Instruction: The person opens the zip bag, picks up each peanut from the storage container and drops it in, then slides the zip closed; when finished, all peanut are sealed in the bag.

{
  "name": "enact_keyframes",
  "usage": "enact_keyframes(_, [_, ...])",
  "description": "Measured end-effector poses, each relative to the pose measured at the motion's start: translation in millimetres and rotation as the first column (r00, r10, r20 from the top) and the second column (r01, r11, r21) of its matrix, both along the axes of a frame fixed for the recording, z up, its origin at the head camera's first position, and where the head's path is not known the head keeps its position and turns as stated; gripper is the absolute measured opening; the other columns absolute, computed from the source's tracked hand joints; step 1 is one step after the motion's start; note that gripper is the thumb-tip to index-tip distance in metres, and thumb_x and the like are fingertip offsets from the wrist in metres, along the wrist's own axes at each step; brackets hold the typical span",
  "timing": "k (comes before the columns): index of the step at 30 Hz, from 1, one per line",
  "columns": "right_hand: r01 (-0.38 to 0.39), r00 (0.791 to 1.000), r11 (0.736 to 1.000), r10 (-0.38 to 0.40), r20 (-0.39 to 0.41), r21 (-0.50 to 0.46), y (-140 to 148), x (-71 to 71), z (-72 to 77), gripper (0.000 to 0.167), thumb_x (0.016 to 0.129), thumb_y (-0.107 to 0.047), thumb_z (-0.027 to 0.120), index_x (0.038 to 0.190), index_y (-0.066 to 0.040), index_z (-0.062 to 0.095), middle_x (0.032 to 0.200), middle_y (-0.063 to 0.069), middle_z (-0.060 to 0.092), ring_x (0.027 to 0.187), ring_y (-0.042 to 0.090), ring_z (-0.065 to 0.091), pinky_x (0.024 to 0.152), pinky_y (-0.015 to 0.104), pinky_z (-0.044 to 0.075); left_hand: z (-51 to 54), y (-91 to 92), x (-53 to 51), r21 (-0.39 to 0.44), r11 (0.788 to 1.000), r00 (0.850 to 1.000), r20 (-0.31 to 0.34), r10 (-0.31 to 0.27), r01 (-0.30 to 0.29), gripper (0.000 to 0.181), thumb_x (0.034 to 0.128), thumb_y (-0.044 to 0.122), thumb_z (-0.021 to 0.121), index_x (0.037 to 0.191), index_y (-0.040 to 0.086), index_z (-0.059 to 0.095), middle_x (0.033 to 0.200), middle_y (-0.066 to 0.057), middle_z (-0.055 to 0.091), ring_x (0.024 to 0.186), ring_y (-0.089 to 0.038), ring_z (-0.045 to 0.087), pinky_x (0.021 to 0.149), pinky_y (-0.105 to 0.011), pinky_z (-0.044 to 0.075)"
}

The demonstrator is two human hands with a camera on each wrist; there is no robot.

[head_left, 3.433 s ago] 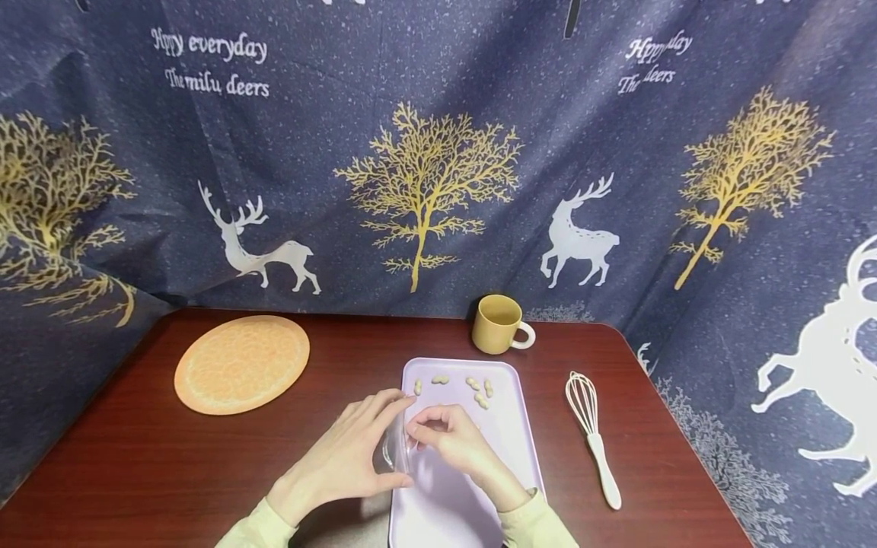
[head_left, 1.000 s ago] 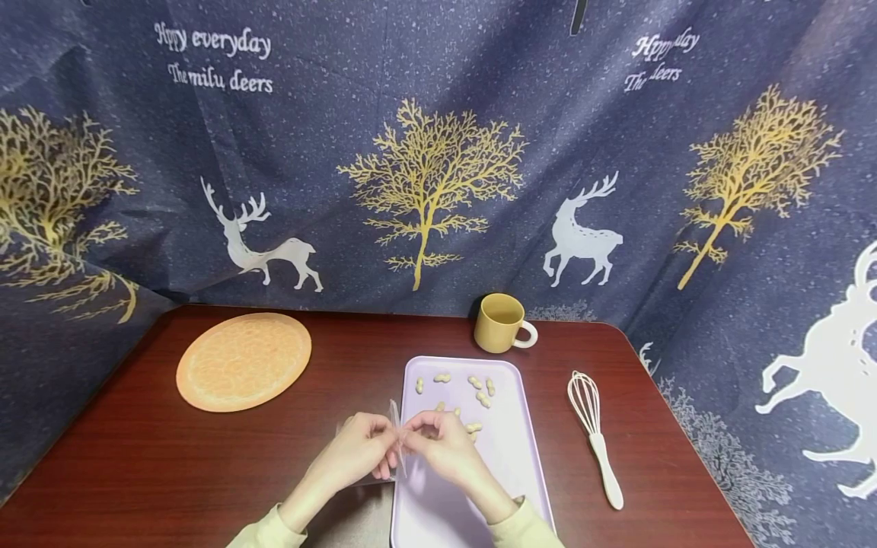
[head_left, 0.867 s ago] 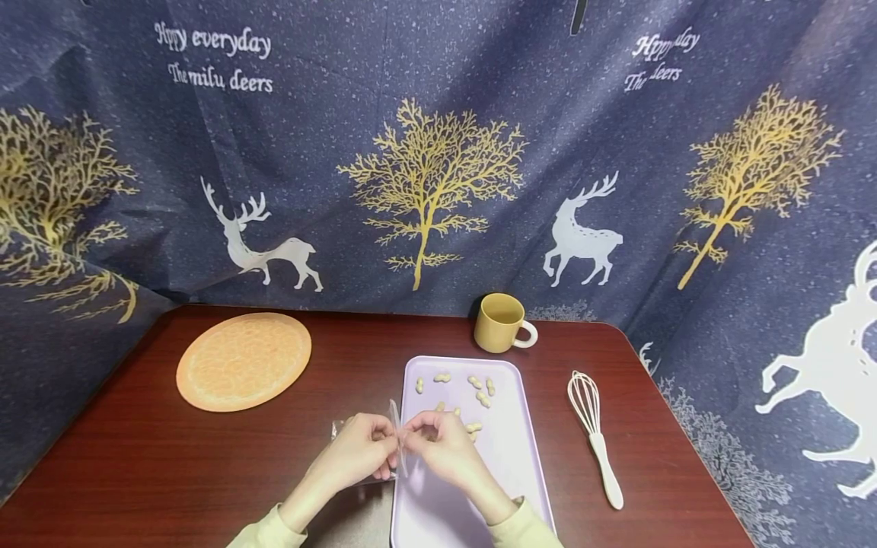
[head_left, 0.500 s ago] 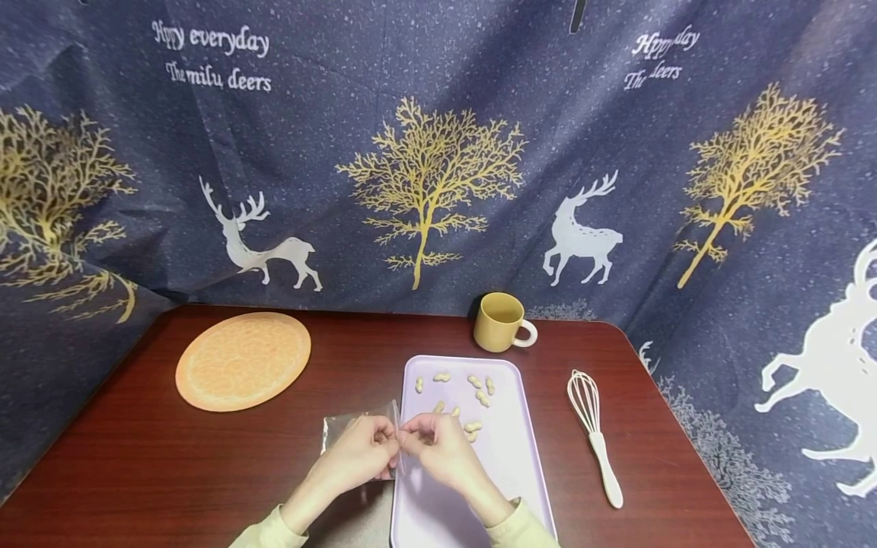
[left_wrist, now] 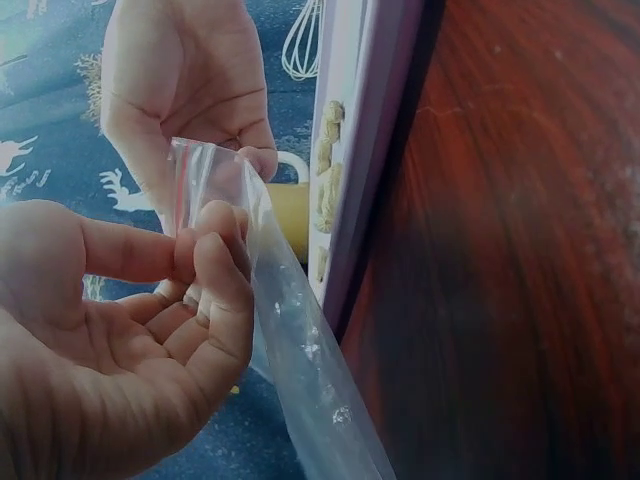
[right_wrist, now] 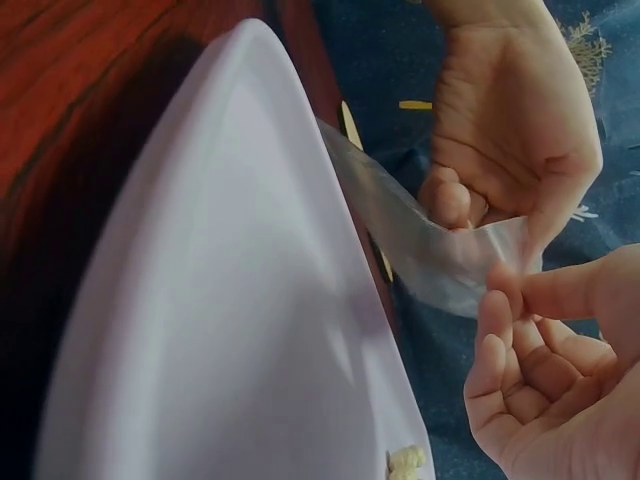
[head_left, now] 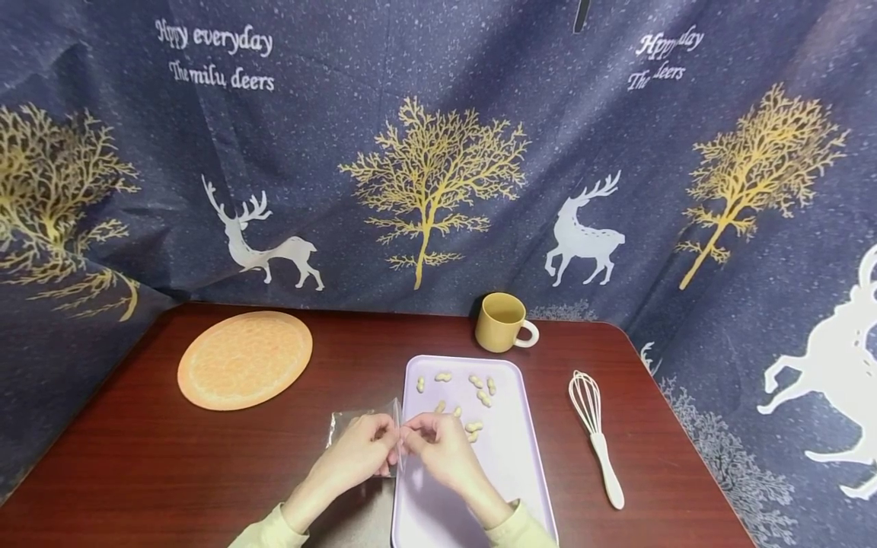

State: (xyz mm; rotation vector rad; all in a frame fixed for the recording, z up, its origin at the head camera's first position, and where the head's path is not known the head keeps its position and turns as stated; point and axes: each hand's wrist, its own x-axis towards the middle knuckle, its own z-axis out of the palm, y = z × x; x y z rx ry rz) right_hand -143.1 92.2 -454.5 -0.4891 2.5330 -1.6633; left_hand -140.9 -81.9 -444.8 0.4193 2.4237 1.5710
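Our left hand [head_left: 361,447] and right hand [head_left: 445,449] both pinch the bag [left_wrist: 308,350] at its mouth; its body stretches leftward from them.

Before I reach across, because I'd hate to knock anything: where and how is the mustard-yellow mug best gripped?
Likely by its white loop handle, coming from the right: the mustard-yellow mug stands upright behind the lilac tray, and the handle juts rightward, apart from the tray.

bag [left_wrist: 305,350] partly hidden, tray [head_left: 510,457] cut off
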Motion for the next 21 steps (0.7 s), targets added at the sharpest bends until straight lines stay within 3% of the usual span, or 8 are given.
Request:
enact_keyframes(8, [0.019, 1.000, 0.996, -0.018, 0.011, -0.082, -2.4, 1.4, -0.7, 0.013, 0.093, -0.009, 0.063, 0.089, 0.001, 0.072, 0.068, 0.002, 0.066, 0.062, 0.009, 0.060, 0.060, 0.021, 0.048, 0.9, -1.9, -1.4, 0.080, 0.997, 1.000, 0.004, -0.021, 0.020, 0.023, 0.0987, 0.010, 0.053, 0.078, 0.004, 0.059, 0.063, -0.003, 0.061, 0.052, -0.011, 0.054, 0.048, -0.023, 0.043])
enact_keyframes(14, [0.023, 0.998, 0.993, -0.015, 0.064, -0.115, -3.5, 1.5, -1.2, 0.011, 0.089, -0.001, 0.061, 0.090, 0.003, 0.071, 0.072, 0.006, 0.068, 0.065, 0.016, 0.064, 0.062, 0.021, 0.049, -1.5, -3.5, -2.2, 0.149, 0.988, 0.995, 0.092, -0.044, 0.030, 0.020, 0.0962, 0.007, 0.050, 0.079, 0.002, 0.059, 0.064, -0.005, 0.061, 0.055, -0.014, 0.055, 0.053, -0.025, 0.046])
enact_keyframes(21, [0.023, 1.000, 1.000, -0.023, 0.018, -0.018, -0.5, 0.2, 1.8, 0.010, 0.086, -0.001, 0.062, 0.084, 0.001, 0.071, 0.068, 0.002, 0.067, 0.061, 0.007, 0.062, 0.059, 0.020, 0.047, 1.3, -9.4, -4.2, 0.182, 0.983, 0.985, 0.165, -0.045, 0.015, 0.019, 0.0927, 0.004, 0.048, 0.077, 0.001, 0.057, 0.065, -0.005, 0.063, 0.057, -0.015, 0.059, 0.055, -0.027, 0.049])
